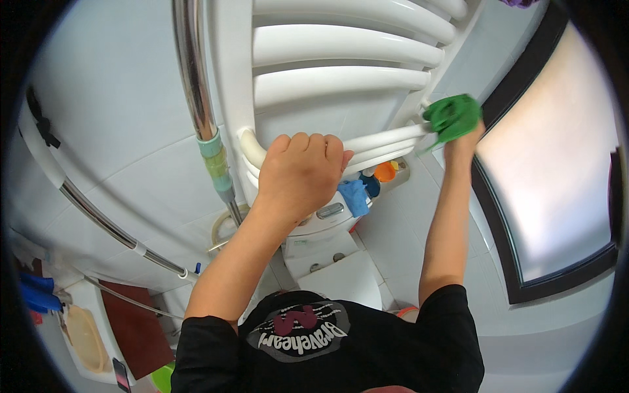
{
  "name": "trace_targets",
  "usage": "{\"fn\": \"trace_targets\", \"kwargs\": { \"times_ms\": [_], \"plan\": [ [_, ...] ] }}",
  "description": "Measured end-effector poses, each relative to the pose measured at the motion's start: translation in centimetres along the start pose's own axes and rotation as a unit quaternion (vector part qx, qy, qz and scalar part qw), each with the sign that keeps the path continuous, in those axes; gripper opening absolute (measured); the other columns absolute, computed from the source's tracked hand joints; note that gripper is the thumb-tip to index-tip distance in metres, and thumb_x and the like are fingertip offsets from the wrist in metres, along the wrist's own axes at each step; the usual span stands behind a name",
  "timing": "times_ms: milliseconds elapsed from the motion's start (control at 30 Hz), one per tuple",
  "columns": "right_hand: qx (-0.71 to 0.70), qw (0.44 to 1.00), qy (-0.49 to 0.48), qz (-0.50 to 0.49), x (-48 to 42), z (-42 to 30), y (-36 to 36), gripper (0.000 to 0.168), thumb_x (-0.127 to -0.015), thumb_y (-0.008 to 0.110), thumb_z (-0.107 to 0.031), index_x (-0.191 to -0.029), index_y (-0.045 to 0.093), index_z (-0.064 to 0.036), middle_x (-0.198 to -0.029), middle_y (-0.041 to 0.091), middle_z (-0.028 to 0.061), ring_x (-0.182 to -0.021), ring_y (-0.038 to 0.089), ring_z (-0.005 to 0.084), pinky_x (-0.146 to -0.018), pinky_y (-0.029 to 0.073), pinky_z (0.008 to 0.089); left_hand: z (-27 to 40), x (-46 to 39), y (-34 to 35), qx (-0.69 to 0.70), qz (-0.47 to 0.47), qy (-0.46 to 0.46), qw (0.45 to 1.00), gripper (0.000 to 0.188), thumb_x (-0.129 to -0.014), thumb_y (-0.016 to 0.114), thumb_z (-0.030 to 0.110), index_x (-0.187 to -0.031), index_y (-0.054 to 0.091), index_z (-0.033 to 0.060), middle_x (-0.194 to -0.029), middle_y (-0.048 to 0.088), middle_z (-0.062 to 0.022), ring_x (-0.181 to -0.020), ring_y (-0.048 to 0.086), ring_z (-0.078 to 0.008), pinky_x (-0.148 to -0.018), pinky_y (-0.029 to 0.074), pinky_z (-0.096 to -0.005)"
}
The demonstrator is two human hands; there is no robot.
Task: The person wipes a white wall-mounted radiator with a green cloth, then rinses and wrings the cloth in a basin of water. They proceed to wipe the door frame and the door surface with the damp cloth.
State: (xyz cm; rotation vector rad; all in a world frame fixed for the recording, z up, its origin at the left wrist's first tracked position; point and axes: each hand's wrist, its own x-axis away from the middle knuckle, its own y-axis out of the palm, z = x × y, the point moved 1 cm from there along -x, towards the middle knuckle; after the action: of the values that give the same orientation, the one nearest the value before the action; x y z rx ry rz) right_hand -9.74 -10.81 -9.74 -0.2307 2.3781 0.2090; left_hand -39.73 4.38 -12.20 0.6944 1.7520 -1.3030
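Observation:
A white towel radiator (339, 46) with curved tubes is on the tiled wall in front of me. My left hand (303, 174) is curled over a white bar (381, 138) at its lower end and grips it. At the bar's right end, my right hand (474, 136) holds a green cloth (453, 117) against or close to the radiator frame. The cloth hides most of the right fingers, and its edges look blurred.
Below me are a toilet (339, 282) and its cistern (314, 223), with a blue cloth (355, 196) and an orange bowl (385, 172) nearby. A metal telescopic pole (194, 69) stands left of the radiator. A dark-framed window (555, 167) is at right, a washbasin (86, 339) at lower left.

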Motion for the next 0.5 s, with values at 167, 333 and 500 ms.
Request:
{"fn": "trace_targets", "kwargs": {
  "times_ms": [167,333,500],
  "plan": [
    [0.358,0.933,0.001,-0.034,-7.5,1.1,-3.2,0.022,-0.085,0.063,-0.018,-0.087,0.067,0.003,-0.079,0.068,0.0122,-0.072,0.065,0.0205,-0.062,0.05,0.0333,-0.1,0.2,0.1,0.0,-0.007,0.014,1.0,0.025,-0.084,0.067,0.028,-0.071,0.053,0.0128,-0.059,0.046,0.0015,-0.057,0.047,-0.0157,-0.056,0.034,-0.0299],
    [0.622,0.715,0.008,-0.317,-6.1,1.3,2.0,0.031,-0.076,0.062,-0.016,-0.102,0.069,-0.001,-0.099,0.068,0.0214,-0.091,0.065,0.0395,-0.08,0.052,0.0449,-0.4,0.3,0.4,0.002,0.01,0.025,1.0,0.025,-0.083,0.068,0.028,-0.07,0.053,0.0129,-0.059,0.045,0.0018,-0.056,0.046,-0.0149,-0.055,0.033,-0.0293],
    [0.689,0.681,-0.034,-0.247,-4.7,-1.4,5.3,0.022,-0.078,0.059,-0.014,-0.095,0.069,-0.004,-0.101,0.068,0.0191,-0.094,0.065,0.0369,-0.079,0.052,0.0468,-0.6,0.4,0.3,-0.007,0.006,0.019,1.0,0.026,-0.082,0.069,0.029,-0.069,0.053,0.0131,-0.059,0.045,0.0014,-0.056,0.045,-0.0151,-0.054,0.032,-0.0291]
  ]
}}
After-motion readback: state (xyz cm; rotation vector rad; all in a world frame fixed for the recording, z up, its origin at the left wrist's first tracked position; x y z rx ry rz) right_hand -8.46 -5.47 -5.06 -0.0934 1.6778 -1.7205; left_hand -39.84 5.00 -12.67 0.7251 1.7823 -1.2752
